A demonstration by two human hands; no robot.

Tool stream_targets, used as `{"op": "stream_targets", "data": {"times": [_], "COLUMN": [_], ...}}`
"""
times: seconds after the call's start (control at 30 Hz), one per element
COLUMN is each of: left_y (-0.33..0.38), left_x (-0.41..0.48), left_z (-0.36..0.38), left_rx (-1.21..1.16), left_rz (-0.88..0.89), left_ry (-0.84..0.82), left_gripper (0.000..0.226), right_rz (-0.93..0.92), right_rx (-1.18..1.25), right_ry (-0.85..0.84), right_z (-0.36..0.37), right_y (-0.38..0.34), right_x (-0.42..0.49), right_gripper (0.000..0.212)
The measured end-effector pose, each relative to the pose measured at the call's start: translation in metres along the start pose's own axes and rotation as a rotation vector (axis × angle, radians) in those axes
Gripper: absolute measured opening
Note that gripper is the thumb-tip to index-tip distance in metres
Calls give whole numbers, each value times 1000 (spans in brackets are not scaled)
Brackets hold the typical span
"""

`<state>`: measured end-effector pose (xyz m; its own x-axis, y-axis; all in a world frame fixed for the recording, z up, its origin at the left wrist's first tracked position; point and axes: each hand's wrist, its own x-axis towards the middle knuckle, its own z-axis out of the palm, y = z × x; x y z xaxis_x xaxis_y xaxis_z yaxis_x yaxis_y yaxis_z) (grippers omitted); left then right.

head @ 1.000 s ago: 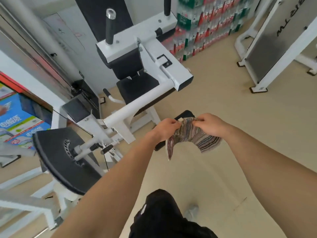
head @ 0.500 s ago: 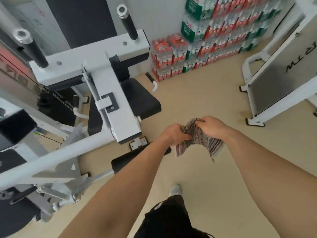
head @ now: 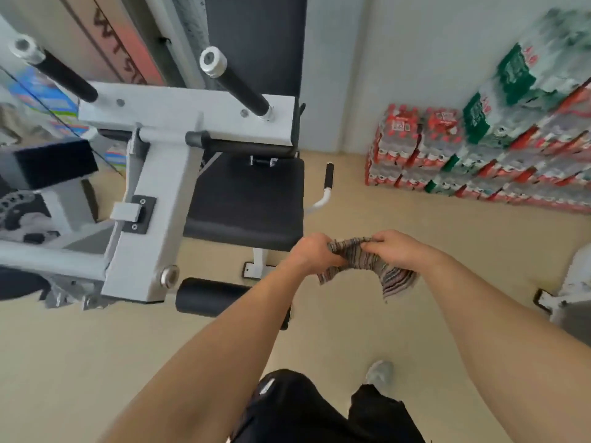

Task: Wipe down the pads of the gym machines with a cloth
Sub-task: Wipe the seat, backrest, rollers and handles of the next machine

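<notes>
A striped cloth (head: 367, 266) hangs bunched between both hands in front of me. My left hand (head: 311, 252) grips its left end and my right hand (head: 395, 249) grips its right end. Just beyond and left of the hands is the black seat pad (head: 246, 199) of a white gym machine (head: 160, 199). Its tall black back pad (head: 256, 43) rises behind the seat. A black roller pad (head: 211, 297) lies low by the floor, partly hidden by my left forearm.
Two black-gripped handles (head: 236, 81) stick up from the machine's white crossbar. Shrink-wrapped packs of bottles (head: 479, 148) are stacked along the right wall. Another white machine's foot (head: 566, 295) shows at the right edge. My legs and a grey shoe (head: 379, 374) stand on beige floor.
The view has swung round to face the seat, which now lies straight ahead and closer. Both hands have kept hold of the cloth and bunched it tighter.
</notes>
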<state>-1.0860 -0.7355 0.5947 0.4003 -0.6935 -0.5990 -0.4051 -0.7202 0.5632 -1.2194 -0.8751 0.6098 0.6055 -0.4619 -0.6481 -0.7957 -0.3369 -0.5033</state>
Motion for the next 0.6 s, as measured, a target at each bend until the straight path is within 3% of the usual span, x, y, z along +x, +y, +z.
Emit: {"op": "stream_targets", "data": {"times": [0.13,0.23,0.37,0.47,0.6], "left_y": [22,36,45,48,54], "left_x": [16,29,62,99,157], "left_z": [1,0,-7,-11,-21], "left_rx": [-141,-235,-356,-419,-510], "left_rz": [-130,-206,-324,-386,-407], "left_ry": [212,321,438,464,445], "left_gripper": [20,13,11,12,18], "right_rz": [-126,-179,-294,-352,-385], "right_rx": [-182,-290,-410,-461,-560], "right_ry": [-153,-208,-260,-267,-297], "right_z": [-48,-74,-94,-111,-137], "right_y": [4,0,-11,-20,-26], "right_x": [37,64,115,160,227], "right_gripper": [13,27,19,14,34]}}
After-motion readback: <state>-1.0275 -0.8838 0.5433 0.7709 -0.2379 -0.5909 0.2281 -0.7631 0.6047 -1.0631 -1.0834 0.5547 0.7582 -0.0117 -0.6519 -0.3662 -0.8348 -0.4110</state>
